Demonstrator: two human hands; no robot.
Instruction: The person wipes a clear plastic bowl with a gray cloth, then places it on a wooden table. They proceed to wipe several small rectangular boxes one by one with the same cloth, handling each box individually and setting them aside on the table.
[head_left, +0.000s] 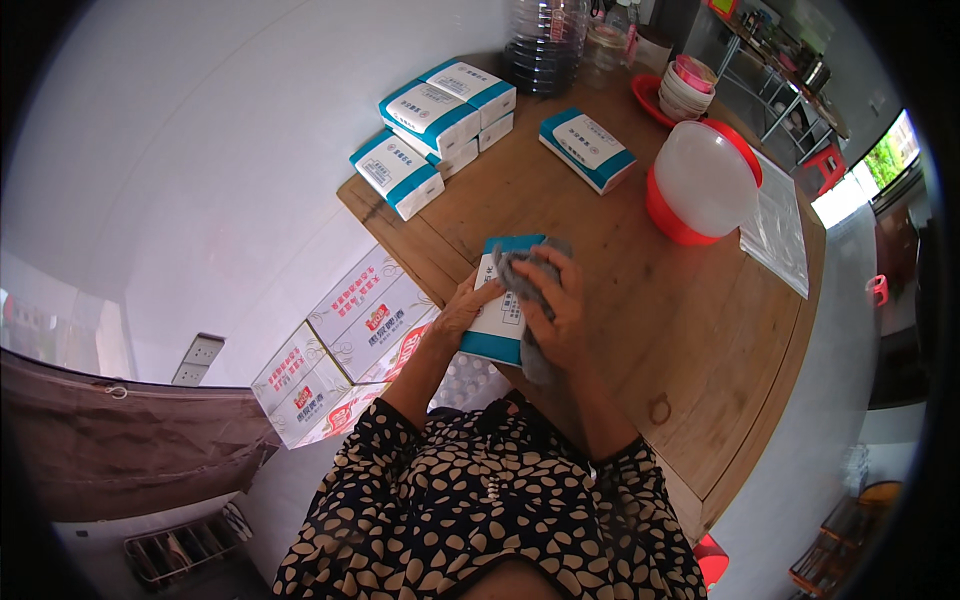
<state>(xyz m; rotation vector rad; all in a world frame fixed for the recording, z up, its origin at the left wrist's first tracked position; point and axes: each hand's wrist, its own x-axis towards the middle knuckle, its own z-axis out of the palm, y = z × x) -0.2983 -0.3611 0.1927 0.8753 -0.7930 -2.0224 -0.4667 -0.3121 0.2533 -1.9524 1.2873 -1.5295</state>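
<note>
My left hand (461, 311) grips a blue-and-white tissue pack (491, 319) by its left side, above the near edge of the wooden table (637, 300). In my right hand (559, 307) is a crumpled grey cloth (517, 274), pressed against the pack's upper right part. Part of the cloth hangs down along the pack's right side. The pack bears printed writing, partly covered by the cloth and my fingers. Farther back, a similar tissue pack (587, 150) lies alone on the tabletop. Several more tissue packs (427, 112) are stacked at the back left by the wall.
Right of the lone pack stands a red-and-white plastic tub (705, 184), beside a clear plastic sheet (780, 225). A large bottle of dark liquid (545, 49) and stacked bowls (685, 90) occupy the far end. Printed cardboard cartons (360, 322) sit left of the table.
</note>
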